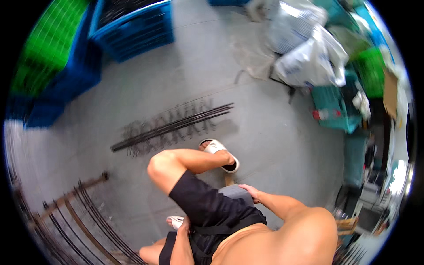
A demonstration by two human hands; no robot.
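Note:
My right hand (pixel 251 191) grips the edge of a grey-topped stool (pixel 232 191) beside my thigh. One wooden leg (pixel 229 179) of the stool shows under the seat. Between my legs hangs my left hand (pixel 185 222), close to the white slide sandal (pixel 176 221) on one foot; its fingers are hidden or blurred. My other foot, in a white sandal (pixel 215 146), rests on the grey floor. Beyond it lies a bundle of dark metal rods (pixel 172 126) with rows of wire hooks along them.
A blue crate (pixel 137 37) stands at the far left, near stacked green crates (pixel 53 44). A rusty metal rack (pixel 73 212) with rods is at the lower left. White plastic sacks (pixel 309 59) and a teal crate (pixel 335 106) fill the far right.

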